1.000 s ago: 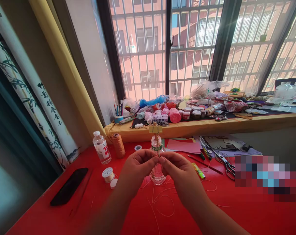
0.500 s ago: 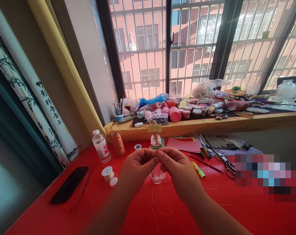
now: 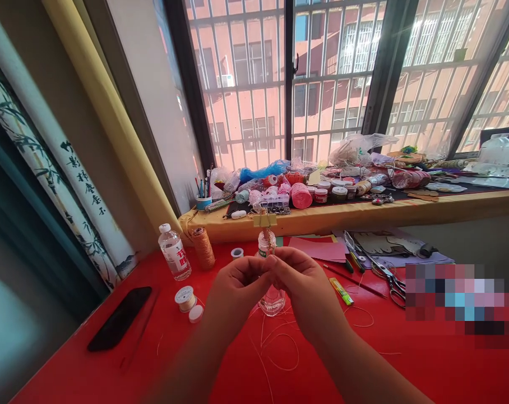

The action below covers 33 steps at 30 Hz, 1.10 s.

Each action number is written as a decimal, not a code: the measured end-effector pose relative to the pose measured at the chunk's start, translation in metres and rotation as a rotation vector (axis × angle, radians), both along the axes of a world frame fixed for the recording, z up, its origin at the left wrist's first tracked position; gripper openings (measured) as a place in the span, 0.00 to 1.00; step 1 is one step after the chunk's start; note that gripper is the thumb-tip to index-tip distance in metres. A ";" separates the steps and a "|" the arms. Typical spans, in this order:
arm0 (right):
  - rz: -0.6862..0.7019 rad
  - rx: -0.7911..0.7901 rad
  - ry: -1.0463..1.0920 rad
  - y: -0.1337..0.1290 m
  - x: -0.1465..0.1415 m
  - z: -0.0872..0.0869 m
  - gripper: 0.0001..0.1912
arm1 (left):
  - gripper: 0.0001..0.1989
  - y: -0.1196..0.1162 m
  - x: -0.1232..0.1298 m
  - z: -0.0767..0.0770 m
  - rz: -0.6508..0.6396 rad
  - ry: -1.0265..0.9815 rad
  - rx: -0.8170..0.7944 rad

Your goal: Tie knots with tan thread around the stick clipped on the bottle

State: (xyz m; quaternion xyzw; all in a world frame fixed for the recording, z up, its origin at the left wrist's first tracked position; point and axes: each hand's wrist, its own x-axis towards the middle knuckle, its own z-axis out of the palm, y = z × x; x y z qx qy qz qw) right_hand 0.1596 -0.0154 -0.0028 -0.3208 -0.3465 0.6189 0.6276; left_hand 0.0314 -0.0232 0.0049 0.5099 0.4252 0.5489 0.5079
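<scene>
My left hand [image 3: 241,292] and my right hand [image 3: 302,283] meet fingertip to fingertip above the red table. Both are closed in a pinch, on what looks like thin thread; the pinched part is mostly hidden by the fingers. Pale thread [image 3: 297,356] lies in loose loops below them. Right behind the hands stands a clear glass bottle [image 3: 272,303], partly covered by them. Out of its neck rises a brown stick [image 3: 264,229], with a yellowish clip [image 3: 265,220] across its top.
On the left are a phone [image 3: 120,318], a spool of white thread [image 3: 185,299], a plastic bottle [image 3: 174,252] and a cone of orange cord [image 3: 203,248]. To the right lie scissors [image 3: 391,283], a yellow-green packet [image 3: 341,291] and pink paper [image 3: 315,249]. Craft supplies crowd the windowsill [image 3: 342,210].
Both hands stay pinched together in nearly the same place. The right hand's fingers have risen slightly and closed in over the left fingertips.
</scene>
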 end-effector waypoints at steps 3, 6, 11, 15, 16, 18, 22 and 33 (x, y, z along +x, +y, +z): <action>-0.018 0.012 0.029 0.001 -0.001 -0.001 0.18 | 0.10 0.001 0.000 -0.001 0.014 -0.004 -0.011; -0.043 0.011 0.045 0.003 0.000 -0.003 0.19 | 0.09 0.002 -0.001 -0.002 0.008 -0.008 -0.007; -0.063 0.006 0.022 0.003 0.001 -0.005 0.20 | 0.08 0.001 -0.002 -0.002 0.010 -0.002 0.001; -0.024 0.027 0.018 0.001 0.004 -0.003 0.19 | 0.09 0.003 -0.005 -0.004 0.003 0.005 0.005; -0.010 0.037 0.019 0.000 0.005 -0.002 0.19 | 0.09 0.005 -0.006 -0.005 -0.005 0.012 0.006; 0.001 0.052 0.012 0.000 0.007 -0.002 0.19 | 0.09 0.007 -0.009 -0.007 -0.028 0.028 0.011; -0.016 0.044 -0.003 -0.001 0.006 0.000 0.19 | 0.09 0.010 -0.011 -0.009 -0.078 0.025 0.018; 0.141 0.024 0.053 0.000 0.010 -0.007 0.16 | 0.09 0.001 -0.002 0.000 -0.031 -0.036 0.002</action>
